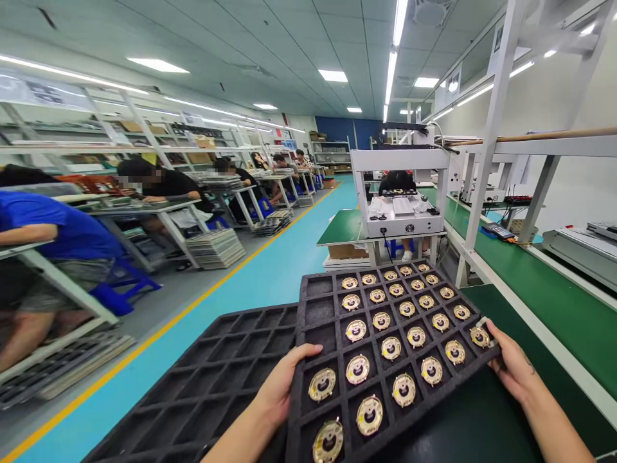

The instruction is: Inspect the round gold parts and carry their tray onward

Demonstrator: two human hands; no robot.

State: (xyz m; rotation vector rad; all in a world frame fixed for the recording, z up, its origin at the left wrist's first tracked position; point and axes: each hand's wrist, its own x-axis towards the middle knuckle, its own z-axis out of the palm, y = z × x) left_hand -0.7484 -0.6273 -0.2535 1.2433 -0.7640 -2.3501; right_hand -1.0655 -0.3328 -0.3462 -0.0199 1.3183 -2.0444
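Note:
A black foam tray is held up, tilted, between both hands. Round gold-coloured parts sit in most of its compartments; several at its left side hold none. My left hand grips the tray's left edge, thumb on top and fingers hidden beneath. At the right corner my right hand holds the tray, its thumb close to a gold part and a small pale piece. A second black tray with bare compartments lies to the left, partly behind my left forearm.
A dark green worktop lies below the held tray. Ahead stands a white machine on a table, with a person behind it. A green bench and white frame posts run along the right. People sit at tables on the left, beyond the blue aisle.

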